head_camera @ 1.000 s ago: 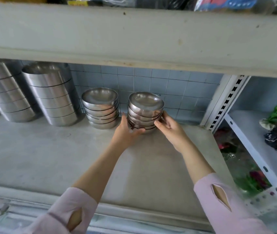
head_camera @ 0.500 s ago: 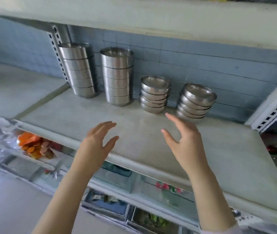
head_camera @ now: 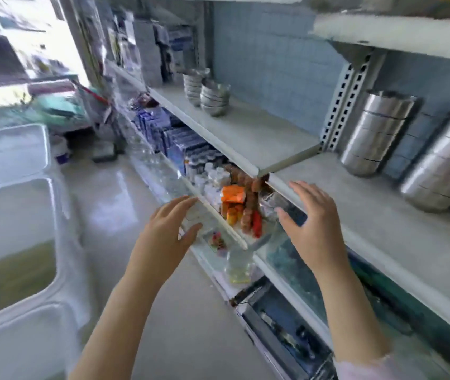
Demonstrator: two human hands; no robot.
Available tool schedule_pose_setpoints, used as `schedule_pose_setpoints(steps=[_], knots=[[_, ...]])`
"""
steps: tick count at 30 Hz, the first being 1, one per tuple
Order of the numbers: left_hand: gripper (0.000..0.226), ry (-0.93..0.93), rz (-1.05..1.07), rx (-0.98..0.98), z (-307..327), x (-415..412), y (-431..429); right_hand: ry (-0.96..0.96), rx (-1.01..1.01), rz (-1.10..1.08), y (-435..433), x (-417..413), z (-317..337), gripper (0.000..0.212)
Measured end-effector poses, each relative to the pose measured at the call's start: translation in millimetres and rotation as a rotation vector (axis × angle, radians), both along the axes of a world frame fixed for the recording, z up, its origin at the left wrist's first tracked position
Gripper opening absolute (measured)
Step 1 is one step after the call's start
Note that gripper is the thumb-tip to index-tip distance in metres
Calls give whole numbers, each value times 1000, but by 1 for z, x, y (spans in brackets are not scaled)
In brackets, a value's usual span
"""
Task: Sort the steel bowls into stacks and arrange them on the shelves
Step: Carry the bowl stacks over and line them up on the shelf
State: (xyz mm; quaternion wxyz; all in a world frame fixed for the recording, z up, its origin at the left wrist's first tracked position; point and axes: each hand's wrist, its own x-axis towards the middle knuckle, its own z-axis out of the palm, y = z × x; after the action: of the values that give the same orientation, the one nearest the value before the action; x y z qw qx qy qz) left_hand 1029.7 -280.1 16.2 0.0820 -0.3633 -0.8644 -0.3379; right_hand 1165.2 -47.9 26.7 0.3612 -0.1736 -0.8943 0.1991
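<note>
1. Nearest the camera, both hands hang in the air in front of the shelving with nothing in them. The left hand (head_camera: 163,237) is spread, fingers loosely apart, over the aisle floor (head_camera: 163,311) and clear of any surface. The right hand (head_camera: 314,223) is likewise wide open, palm toward the shelf edge (head_camera: 369,242), close to it, though contact cannot be told through the blur.

2. A second ago those same hands were cupped around a stack of small steel bowls at the back of the shelf; half a second ago they had let go and were drawing back. Now the view has swung left along the aisle, and that stack is out of frame. I judge that one placement is finished and the person is turning to find more bowls.

3. Just beyond the right hand, two tall stacks of straight-sided steel containers (head_camera: 377,133) stand on the shelf against the blue tiled wall (head_camera: 273,64), close together.

4. Further along, past the perforated upright (head_camera: 347,105), two short stacks of steel bowls (head_camera: 213,98) sit on the next shelf bay, touching or nearly so; they look like the likely next target.

5. Left of the aisle, white plastic tubs (head_camera: 13,215) line the edge; whether they hold bowls cannot be seen.
</note>
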Motion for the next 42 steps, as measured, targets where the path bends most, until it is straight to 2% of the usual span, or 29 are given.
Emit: schedule_pose_setpoints(steps=[5, 10, 17, 25, 31, 35, 42], knots=[[47, -8, 140, 32, 2, -49, -41, -43, 12, 76, -24, -83, 9, 55], [49, -50, 184, 58, -5, -118, -40, -49, -35, 111, -20, -162, 6, 60], [52, -109, 166, 24, -15, -261, 16, -85, -102, 95, 34, -301, -3, 60], [53, -120, 166, 79, 6, -414, 89, -33, -102, 61, 118, -457, 38, 59], [60, -155, 46, 85, 7, -510, 151, -53, -102, 27, 154, -534, 56, 60], [76, -264, -87, 84, -1, -590, 209, -66, -129, -39, 172, -580, 65, 62], [127, -464, -438, 82, -27, -732, 313, -67, -161, -221, 188, -662, 74, 64]])
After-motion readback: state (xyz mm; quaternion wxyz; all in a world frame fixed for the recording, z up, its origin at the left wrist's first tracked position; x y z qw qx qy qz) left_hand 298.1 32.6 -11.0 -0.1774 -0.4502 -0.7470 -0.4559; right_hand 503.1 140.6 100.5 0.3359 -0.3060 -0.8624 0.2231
